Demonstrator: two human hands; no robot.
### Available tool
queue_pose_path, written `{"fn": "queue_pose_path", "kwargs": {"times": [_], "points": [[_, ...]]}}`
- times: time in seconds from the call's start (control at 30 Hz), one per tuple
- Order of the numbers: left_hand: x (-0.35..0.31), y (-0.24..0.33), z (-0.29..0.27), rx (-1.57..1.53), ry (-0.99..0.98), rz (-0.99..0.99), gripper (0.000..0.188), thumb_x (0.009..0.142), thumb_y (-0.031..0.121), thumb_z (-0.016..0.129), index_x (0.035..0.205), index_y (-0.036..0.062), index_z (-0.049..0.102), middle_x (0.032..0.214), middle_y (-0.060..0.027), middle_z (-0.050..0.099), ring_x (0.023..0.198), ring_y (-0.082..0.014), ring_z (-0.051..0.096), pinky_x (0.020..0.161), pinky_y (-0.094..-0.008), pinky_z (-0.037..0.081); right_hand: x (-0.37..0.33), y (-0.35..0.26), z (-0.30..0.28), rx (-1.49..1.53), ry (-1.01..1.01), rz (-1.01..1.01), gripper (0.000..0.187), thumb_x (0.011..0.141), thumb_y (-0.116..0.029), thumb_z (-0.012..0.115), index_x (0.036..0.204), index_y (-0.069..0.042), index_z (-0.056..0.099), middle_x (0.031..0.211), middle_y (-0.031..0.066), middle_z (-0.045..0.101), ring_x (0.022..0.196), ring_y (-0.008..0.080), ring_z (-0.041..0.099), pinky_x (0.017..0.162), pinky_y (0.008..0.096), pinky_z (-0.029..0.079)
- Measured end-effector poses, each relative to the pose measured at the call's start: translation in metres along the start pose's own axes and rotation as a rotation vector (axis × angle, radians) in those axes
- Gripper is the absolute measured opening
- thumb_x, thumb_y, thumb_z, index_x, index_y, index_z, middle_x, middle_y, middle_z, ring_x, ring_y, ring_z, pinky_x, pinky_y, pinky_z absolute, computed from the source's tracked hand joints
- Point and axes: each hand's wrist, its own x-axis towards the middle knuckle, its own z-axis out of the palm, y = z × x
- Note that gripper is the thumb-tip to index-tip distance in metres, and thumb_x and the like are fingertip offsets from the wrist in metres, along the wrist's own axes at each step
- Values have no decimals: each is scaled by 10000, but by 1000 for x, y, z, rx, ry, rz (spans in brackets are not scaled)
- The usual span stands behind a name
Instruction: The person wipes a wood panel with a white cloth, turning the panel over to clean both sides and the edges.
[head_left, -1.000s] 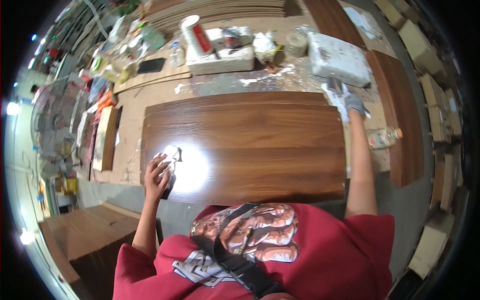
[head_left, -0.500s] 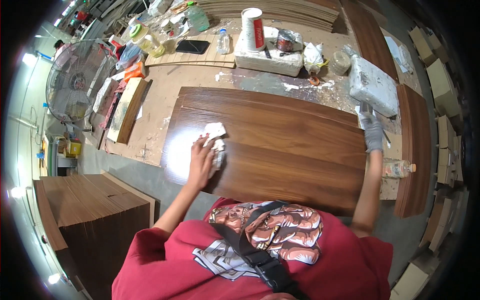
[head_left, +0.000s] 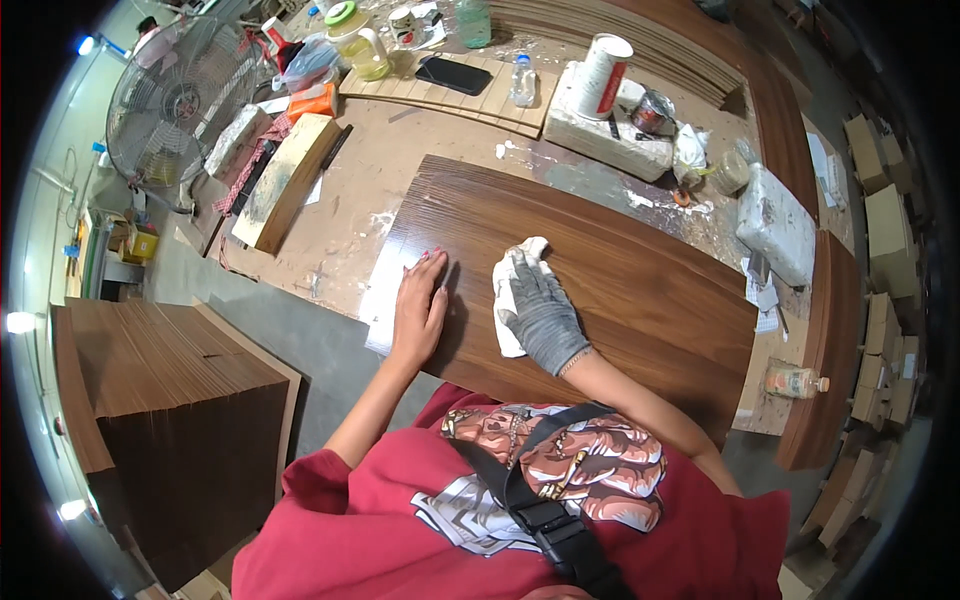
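Head view: phone (head_left: 453, 75) and white block (head_left: 605, 130) lie beyond the brown board (head_left: 640, 290).

The board (head_left: 640, 325) beneath the bare left hand (head_left: 420, 308) is smooth, glossy brown wood grain. The right hand (head_left: 545, 310) is gloved in matt grey knit, over a crumpled, matt white cloth (head_left: 508, 335). Left of the hands, the block (head_left: 285, 185) is raw, matt wood. Beyond them, the phone (head_left: 452, 75) is smooth and glossy, the tabletop (head_left: 370, 140) rough with paint flecks; to their right, the bottle (head_left: 793, 380) is clear plastic.
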Motion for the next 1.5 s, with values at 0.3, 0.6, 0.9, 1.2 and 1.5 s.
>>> {"fn": "queue_pose_path", "kwargs": {"times": [0.3, 0.6, 0.9, 1.2, 1.5], "points": [[-7, -4, -9, 208, -145, 55, 504, 947, 210, 534, 1414, 36, 459, 1510, -145, 396, 1422, -303, 343, 1195, -471, 212, 206, -10, 41, 5, 211, -5, 398, 936, -186, 512, 1303, -31, 530, 1389, 191, 503, 1271, 340, 484, 1093, 430, 374], [-6, -7, -9, 227, -179, 46, 538, 954, 230, 526, 1438, 17, 424, 1529, -157, 366, 1435, -311, 316, 1195, -469, 197, 225, -17, 10, -49, -35, 55, 356, 653, -144, 795, 952, -37, 632, 980, 173, 661, 983, 339, 629, 910, 428, 484], [4, -28, -24, 246, -257, 187, 530, 963, 289, 523, 1424, 40, 448, 1488, -147, 413, 1407, -302, 346, 1168, -460, 263, 150, 44, 0, -114, 154, 187, 100, 676, -73, 661, 773, -86, 636, 713, 172, 617, 719, 363, 615, 680, 430, 506], [4, -27, -25, 237, -277, 223, 524, 976, 282, 510, 1449, 71, 432, 1495, -138, 400, 1407, -307, 343, 1168, -453, 261, 168, 70, 50, -99, 97, 360, 262, 887, -269, 620, 1019, -46, 660, 1018, 167, 684, 986, 311, 653, 916, 480, 497], [0, -30, -30, 236, -279, 177, 517, 987, 273, 492, 1454, 61, 428, 1505, -149, 382, 1408, -322, 341, 1176, -460, 247, 112, 76, 33, -227, 360, 366, 217, 874, -131, 529, 997, -68, 696, 1062, 178, 666, 1037, 334, 612, 913, 444, 479]]}}
